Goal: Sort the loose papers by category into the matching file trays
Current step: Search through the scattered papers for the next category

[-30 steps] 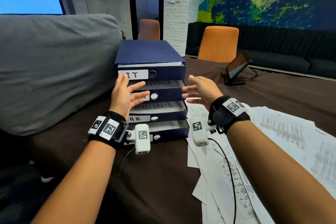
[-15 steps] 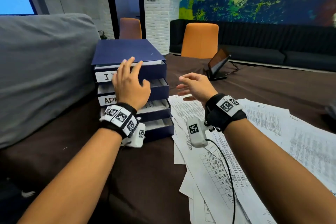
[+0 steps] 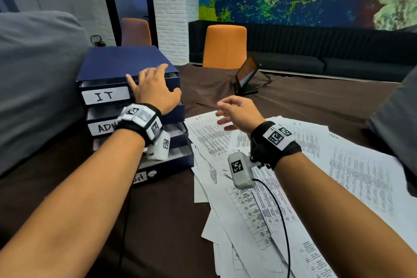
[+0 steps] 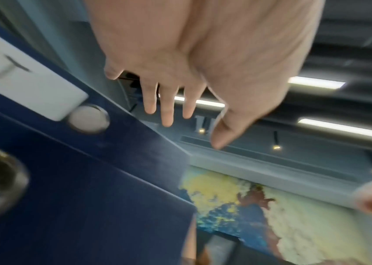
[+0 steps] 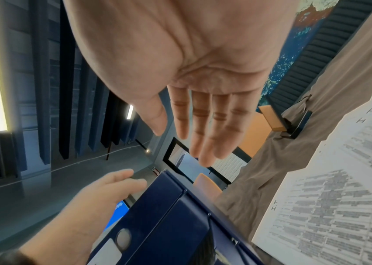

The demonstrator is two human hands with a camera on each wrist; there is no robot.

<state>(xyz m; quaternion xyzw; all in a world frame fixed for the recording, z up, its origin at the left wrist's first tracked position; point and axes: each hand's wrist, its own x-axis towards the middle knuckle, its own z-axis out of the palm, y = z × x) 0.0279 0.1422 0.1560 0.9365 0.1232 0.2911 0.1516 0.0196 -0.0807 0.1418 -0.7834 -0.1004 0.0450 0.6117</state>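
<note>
Left hand: the left hand (image 3: 155,90) is raised in front of the top drawer of the blue file tray stack (image 3: 126,63), palm toward it, fingers straight and spread, tips near the lid's front edge; it holds nothing (contact with the lid cannot be told from these views).
Left hand, wrist view: the left hand (image 4: 194,59) shows four fingers fanned apart and the thumb out to the side, just off the blue drawer front.
Right hand: the right hand (image 3: 239,113) hovers above the loose papers (image 3: 338,165), palm down and angled left, fingers extended and loosely together, thumb apart, empty.
Right hand, wrist view: the right hand (image 5: 192,62) has a flat palm, fingers side by side.
Tray stack: one unit with four drawers, standing on the brown tablecloth (image 3: 158,221) at the left, beside a grey cushion (image 3: 38,79).
Labels: three are readable in part, "IT" label (image 3: 106,95) on top, "ADM" label (image 3: 102,128) on the second (partly behind the wrist), and a scrap ending "st" on the lowest drawer.
Papers: a fanned pile of many printed sheets right of the trays, overlapping too much to count; the nearest sheet touches the stack's lower right corner.
Chairs: two orange chairs (image 3: 225,46) beyond the table.
Tablet: one tablet on a stand (image 3: 246,77), well behind the papers.
</note>
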